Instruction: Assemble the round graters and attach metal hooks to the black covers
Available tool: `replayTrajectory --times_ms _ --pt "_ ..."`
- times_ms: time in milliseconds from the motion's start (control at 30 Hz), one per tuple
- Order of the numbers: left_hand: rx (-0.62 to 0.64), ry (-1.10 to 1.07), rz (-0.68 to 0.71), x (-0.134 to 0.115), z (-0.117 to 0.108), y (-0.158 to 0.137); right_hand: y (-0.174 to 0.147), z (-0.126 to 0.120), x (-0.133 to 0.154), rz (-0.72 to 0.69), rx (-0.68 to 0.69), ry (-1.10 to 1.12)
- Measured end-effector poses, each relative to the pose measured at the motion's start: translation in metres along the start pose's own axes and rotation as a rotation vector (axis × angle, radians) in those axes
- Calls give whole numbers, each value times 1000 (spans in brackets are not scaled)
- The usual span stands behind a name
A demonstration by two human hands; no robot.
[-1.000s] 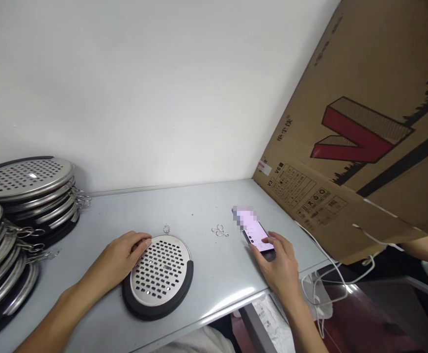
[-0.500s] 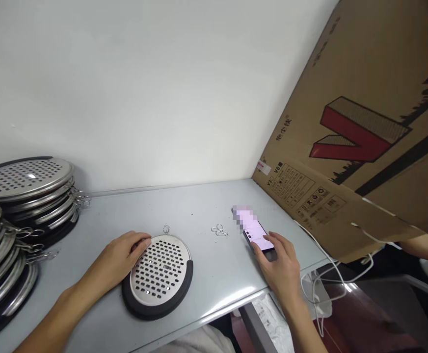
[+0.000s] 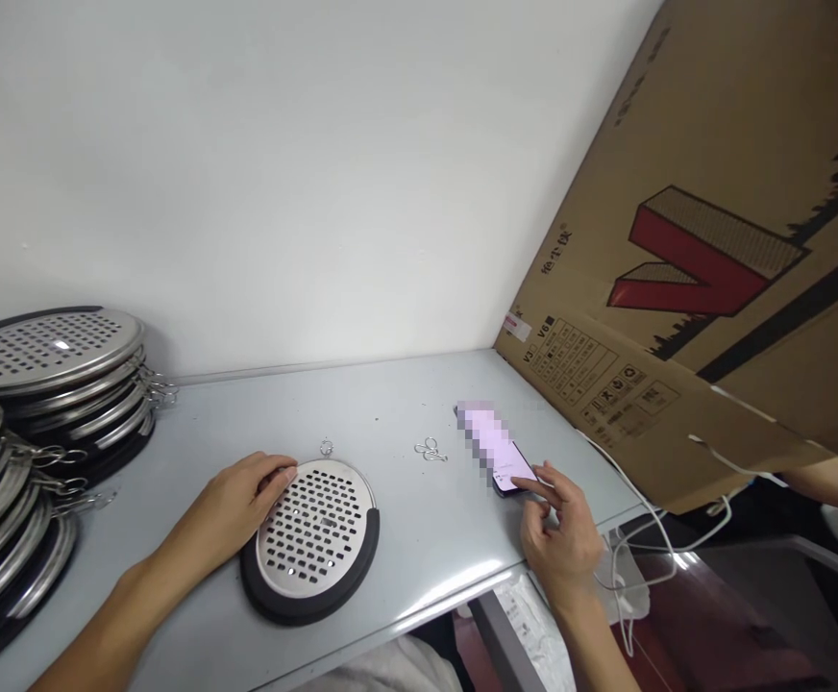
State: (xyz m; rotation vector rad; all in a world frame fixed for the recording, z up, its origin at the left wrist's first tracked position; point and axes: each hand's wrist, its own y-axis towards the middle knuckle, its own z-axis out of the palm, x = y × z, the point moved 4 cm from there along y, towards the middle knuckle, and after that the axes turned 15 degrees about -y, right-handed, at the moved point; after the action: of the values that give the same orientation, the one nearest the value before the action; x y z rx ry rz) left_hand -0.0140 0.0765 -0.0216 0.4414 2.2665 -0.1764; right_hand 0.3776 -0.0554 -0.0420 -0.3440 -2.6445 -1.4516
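Observation:
My left hand [image 3: 253,495] rests at the upper left edge of a round perforated metal disc [image 3: 310,531] with a thick black rim. Its fingers are curled and its thumb lies over the disc's edge. The disc lies flat, with a small wire ring [image 3: 327,447] at its top. My right hand [image 3: 561,527] is over the lower end of a phone [image 3: 509,471], whose screen is lit and partly blurred out. One finger stretches onto the screen while others curl back, and nothing is held. A bent wire clip [image 3: 431,450] lies between disc and phone.
Stacked perforated discs [image 3: 51,348] with wire loops stand at the left, and another stack [image 3: 1,538] is nearer. A large cardboard box [image 3: 678,288] leans in from the right. White cables [image 3: 668,548] hang past the table edge [image 3: 448,596]. Another person's arm [image 3: 833,485] shows far right.
My right hand has drawn back from gripping around the phone's lower end and now touches the screen with one finger. My left hand and the disc stay put.

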Motion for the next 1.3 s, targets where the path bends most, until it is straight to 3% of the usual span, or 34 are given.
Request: replayTrajectory --times_ms 133,333,500,800,1300 --pt "6 12 -11 1 0 0 -3 3 -2 49 45 -12" --pt "1 20 -9 -2 0 1 4 -4 -2 120 -31 -93" --pt "-5 0 2 -2 0 0 12 9 -7 214 182 -92" --pt "0 15 -6 -1 0 0 11 28 -5 22 464 -180" --pt "2 25 -3 -2 0 0 12 25 -4 102 461 -143"
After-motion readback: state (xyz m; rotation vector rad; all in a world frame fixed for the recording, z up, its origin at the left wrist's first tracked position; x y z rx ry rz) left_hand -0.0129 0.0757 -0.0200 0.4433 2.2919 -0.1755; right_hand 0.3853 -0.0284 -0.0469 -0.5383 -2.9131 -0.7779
